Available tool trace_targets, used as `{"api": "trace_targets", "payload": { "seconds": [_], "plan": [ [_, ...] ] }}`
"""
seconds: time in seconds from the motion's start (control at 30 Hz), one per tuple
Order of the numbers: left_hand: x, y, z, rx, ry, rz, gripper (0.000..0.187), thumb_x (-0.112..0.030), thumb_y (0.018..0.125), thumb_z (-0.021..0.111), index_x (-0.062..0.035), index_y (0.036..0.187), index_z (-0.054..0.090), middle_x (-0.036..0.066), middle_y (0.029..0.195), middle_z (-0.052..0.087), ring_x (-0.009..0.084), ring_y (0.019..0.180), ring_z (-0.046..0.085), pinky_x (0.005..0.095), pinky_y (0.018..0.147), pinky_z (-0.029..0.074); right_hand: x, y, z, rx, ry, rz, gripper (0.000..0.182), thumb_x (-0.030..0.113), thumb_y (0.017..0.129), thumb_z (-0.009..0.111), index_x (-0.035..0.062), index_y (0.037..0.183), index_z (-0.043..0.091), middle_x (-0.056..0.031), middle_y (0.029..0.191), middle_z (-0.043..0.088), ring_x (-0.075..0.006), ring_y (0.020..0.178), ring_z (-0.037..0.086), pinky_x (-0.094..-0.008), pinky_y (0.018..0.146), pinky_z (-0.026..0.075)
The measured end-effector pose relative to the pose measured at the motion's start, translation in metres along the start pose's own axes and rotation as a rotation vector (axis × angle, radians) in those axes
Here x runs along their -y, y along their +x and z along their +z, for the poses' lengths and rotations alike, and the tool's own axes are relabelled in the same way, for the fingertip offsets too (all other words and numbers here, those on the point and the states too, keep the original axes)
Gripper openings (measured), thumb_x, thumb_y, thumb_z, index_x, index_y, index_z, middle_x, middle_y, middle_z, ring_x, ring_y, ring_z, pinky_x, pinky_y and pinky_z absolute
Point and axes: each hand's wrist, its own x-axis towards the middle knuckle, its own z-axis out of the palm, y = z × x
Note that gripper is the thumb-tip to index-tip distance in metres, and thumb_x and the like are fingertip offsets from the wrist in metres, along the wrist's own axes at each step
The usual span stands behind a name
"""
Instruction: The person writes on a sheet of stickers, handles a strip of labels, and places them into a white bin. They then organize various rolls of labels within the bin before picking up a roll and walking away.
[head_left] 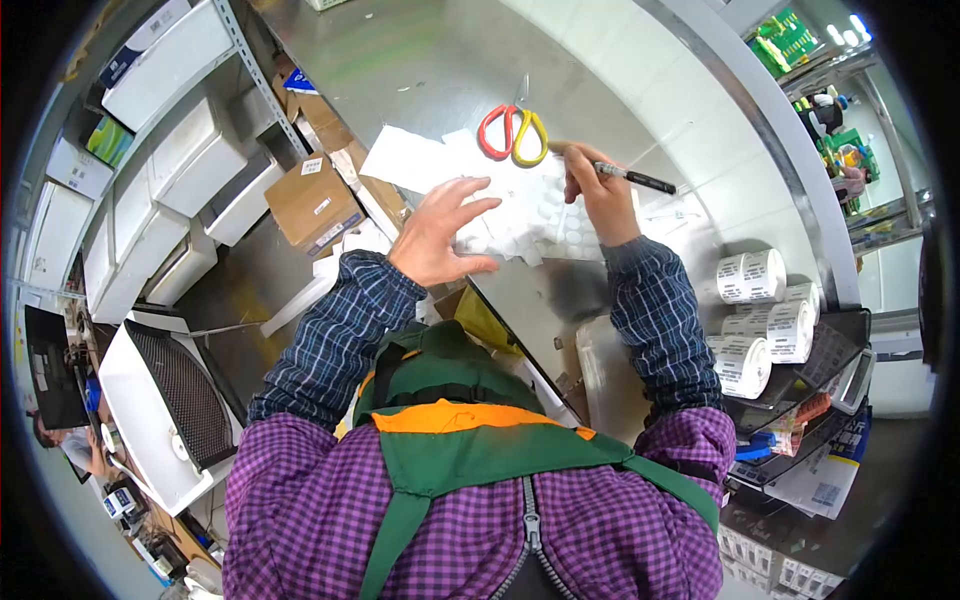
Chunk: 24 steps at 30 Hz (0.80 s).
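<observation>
A black marker pen lies across my right hand, whose fingers are closed around it. Fingers spread, my left hand is at the left edge of some white paper sheets and holds nothing. Round pale stickers show on the sheet between my hands. Just beyond the paper, scissors with one red and one yellow handle lie on the metal table, blades pointing away from me. My right fingertips are partly hidden.
Rolls of printed labels stand at the right, beside a black tray rack. Left of the table are a cardboard box and shelves with white bins. A white chair-like frame with black mesh stands lower left.
</observation>
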Motion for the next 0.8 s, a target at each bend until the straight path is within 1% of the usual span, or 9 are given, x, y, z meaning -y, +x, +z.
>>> {"api": "trace_targets", "payload": {
  "seconds": [0.03,0.07,0.1,0.17,0.23,0.3,0.4,0.53,0.8],
  "plan": [
    [0.0,-0.001,-0.002,-0.001,0.0,-0.006,0.066,-0.03,0.062,0.078,-0.007,0.119,0.054,0.015,0.131,0.045,0.0352,0.122,0.039,0.0438,0.101,0.033,-0.001,0.002,0.003,0.062,-0.047,0.029,0.026,0.015,0.091,0.049,0.0001,0.109,0.06,-0.0016,0.068,0.055,-0.0065,0.055,0.049,-0.0199,0.052,0.044],
    [0.0,-0.003,-0.004,-0.014,0.024,-0.013,0.065,-0.031,0.062,0.078,-0.0061,0.117,0.054,0.015,0.128,0.047,0.0349,0.121,0.041,0.0435,0.101,0.033,-0.008,0.004,0.012,0.042,0.053,0.023,0.02,0.013,0.088,0.053,-0.0024,0.1,0.058,-0.0004,0.063,0.053,-0.0063,0.048,0.046,-0.0194,0.046,0.04],
    [0.0,-0.004,-0.005,-0.026,0.047,-0.021,0.064,-0.031,0.062,0.078,-0.0051,0.116,0.055,0.015,0.126,0.049,0.0346,0.119,0.042,0.0433,0.101,0.033,-0.011,0.005,0.019,0.046,0.053,0.026,0.02,0.013,0.088,0.053,-0.0024,0.1,0.058,-0.0004,0.063,0.053,-0.0063,0.048,0.046,-0.0194,0.046,0.04],
    [0.005,-0.005,-0.001,-0.027,0.082,-0.03,0.062,-0.032,0.063,0.077,-0.0047,0.115,0.056,0.015,0.124,0.05,0.0345,0.118,0.043,0.0437,0.101,0.033,-0.016,0.006,0.033,0.094,0.152,0.01,0.013,0.01,0.084,0.058,-0.0015,0.089,0.054,-0.0007,0.062,0.052,-0.0066,0.048,0.048,-0.0203,0.044,0.039],
    [0.009,-0.007,0.003,-0.026,0.116,-0.038,0.06,-0.033,0.064,0.076,-0.0042,0.113,0.057,0.015,0.122,0.051,0.0344,0.117,0.044,0.0441,0.101,0.032,-0.021,0.007,0.04,0.132,0.055,0.112,0.014,0.009,0.08,0.063,0.0001,0.085,0.053,-0.0017,0.063,0.053,-0.0072,0.052,0.05,-0.0212,0.046,0.04],
    [0.011,-0.008,0.008,-0.057,0.167,-0.017,0.055,-0.033,0.065,0.075,-0.0042,0.109,0.059,0.014,0.118,0.053,0.0336,0.115,0.044,0.0449,0.101,0.031,-0.032,0.007,0.047,0.109,-0.186,-0.031,0.016,0.011,0.078,0.065,-0.0003,0.082,0.055,-0.001,0.064,0.054,-0.0067,0.056,0.05,-0.0223,0.05,0.041],
    [0.011,-0.008,0.011,-0.091,0.174,-0.019,0.048,-0.035,0.068,0.073,-0.0033,0.102,0.061,0.014,0.116,0.053,0.0328,0.114,0.045,0.0448,0.099,0.033,-0.039,0.006,0.052,0.079,-0.205,0.006,0.016,0.012,0.078,0.066,-0.0004,0.079,0.056,-0.0004,0.066,0.055,-0.0064,0.059,0.049,-0.0234,0.054,0.04],
    [0.011,-0.008,0.012,-0.097,0.168,-0.028,0.047,-0.034,0.068,0.073,-0.0034,0.101,0.061,0.014,0.116,0.053,0.0329,0.114,0.045,0.0454,0.1,0.032,-0.041,0.006,0.054,0.052,-0.221,0.062,0.015,0.011,0.077,0.066,-0.0001,0.08,0.056,-0.0008,0.066,0.055,-0.0069,0.059,0.048,-0.0239,0.054,0.041],
    [0.01,-0.007,0.013,-0.094,0.177,-0.038,0.047,-0.035,0.069,0.072,-0.004,0.103,0.06,0.013,0.117,0.053,0.0331,0.115,0.044,0.0463,0.101,0.03,-0.047,0.008,0.048,0.094,-0.266,0.014,0.015,0.012,0.076,0.065,0.0004,0.081,0.057,-0.0038,0.066,0.057,-0.0098,0.06,0.05,-0.0258,0.055,0.042]
  ]
}}
